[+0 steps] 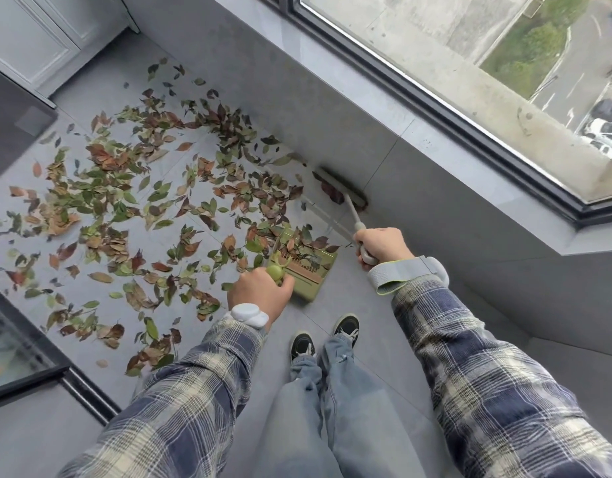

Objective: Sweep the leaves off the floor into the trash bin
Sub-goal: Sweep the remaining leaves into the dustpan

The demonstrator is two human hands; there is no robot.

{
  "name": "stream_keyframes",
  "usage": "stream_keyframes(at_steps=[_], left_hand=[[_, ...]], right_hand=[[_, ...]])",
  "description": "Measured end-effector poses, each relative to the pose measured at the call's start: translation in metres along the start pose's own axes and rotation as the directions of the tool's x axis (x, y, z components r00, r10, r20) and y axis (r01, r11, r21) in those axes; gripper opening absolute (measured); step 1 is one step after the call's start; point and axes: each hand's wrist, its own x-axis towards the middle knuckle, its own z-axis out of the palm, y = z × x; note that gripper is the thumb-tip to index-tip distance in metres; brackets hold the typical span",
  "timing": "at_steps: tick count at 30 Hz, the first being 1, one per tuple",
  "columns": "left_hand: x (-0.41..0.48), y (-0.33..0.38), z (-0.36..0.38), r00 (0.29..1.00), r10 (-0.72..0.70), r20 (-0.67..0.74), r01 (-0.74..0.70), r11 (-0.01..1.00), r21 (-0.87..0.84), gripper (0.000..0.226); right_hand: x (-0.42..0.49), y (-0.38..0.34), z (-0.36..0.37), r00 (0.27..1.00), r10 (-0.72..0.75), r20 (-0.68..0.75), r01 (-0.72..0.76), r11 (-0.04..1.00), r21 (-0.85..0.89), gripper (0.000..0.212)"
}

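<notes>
Head view: left hand (259, 293) gripping green dustpan (311, 282) handle; right hand (382, 246) gripping broom (336, 183) handle; leaves (125, 201) scattered across grey floor (359, 294).

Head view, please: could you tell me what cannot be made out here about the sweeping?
Trash bin: none shows in the head view, so its place is unknown.
Broom head: blurred against the wall, head view; bristles unclear.
Dustpan: head view; leaves cover its mouth, the left hand hides most of its handle.
Right hand: fingers curl round the broom handle, fingertips hidden.
</notes>
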Motion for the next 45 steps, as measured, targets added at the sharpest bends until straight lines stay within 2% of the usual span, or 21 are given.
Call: stream_keyframes(at_steps=[3,7,11,14,26,30,34,41,45], left_hand=[[0.001,0.001,-0.001,1.0,0.013,0.004,-0.013,1.0,0.003,0.044],[0.003,0.004,-0.002,1.0,0.014,0.009,-0.015,1.0,0.02,0.043],[-0.001,0.005,-0.001,1.0,0.015,0.005,-0.015,0.999,0.03,0.044],[-0.004,0.004,0.0,1.0,0.005,-0.002,-0.005,0.999,0.032,0.044],[-0.001,0.003,0.002,1.0,0.008,-0.023,-0.007,0.999,0.051,0.045],[0.0,0.001,0.003,1.0,0.024,-0.006,-0.024,0.998,0.064,0.045],[0.0,0.0,0.004,1.0,0.028,-0.006,-0.027,0.997,0.065,0.045],[-0.002,-0.002,0.006,1.0,0.021,0.014,-0.022,0.998,0.051,0.045],[-0.006,-0.005,0.009,1.0,0.029,-0.006,-0.029,0.998,0.05,0.045]], right_hand=[[0.001,0.008,0.003,0.993,0.081,0.086,-0.079,0.997,-0.024,0.009],[-0.007,-0.004,-0.006,0.986,0.101,0.135,-0.085,0.99,-0.116,0.009],[-0.022,-0.031,-0.029,0.99,0.036,0.133,-0.025,0.996,-0.086,0.016],[-0.033,-0.037,-0.032,0.993,0.001,0.115,0.004,0.999,-0.045,0.011],[-0.01,0.009,-0.004,0.996,-0.037,-0.082,0.035,0.999,-0.025,0.005],[0.003,0.034,0.004,0.998,0.049,-0.045,-0.052,0.996,-0.067,0.01],[-0.008,0.031,0.0,0.996,0.082,0.039,-0.076,0.988,-0.138,0.015],[-0.044,-0.006,-0.045,0.993,0.07,0.095,-0.069,0.998,-0.01,0.012],[-0.055,0.001,-0.045,0.998,0.038,0.044,-0.037,0.999,-0.022,0.005]])
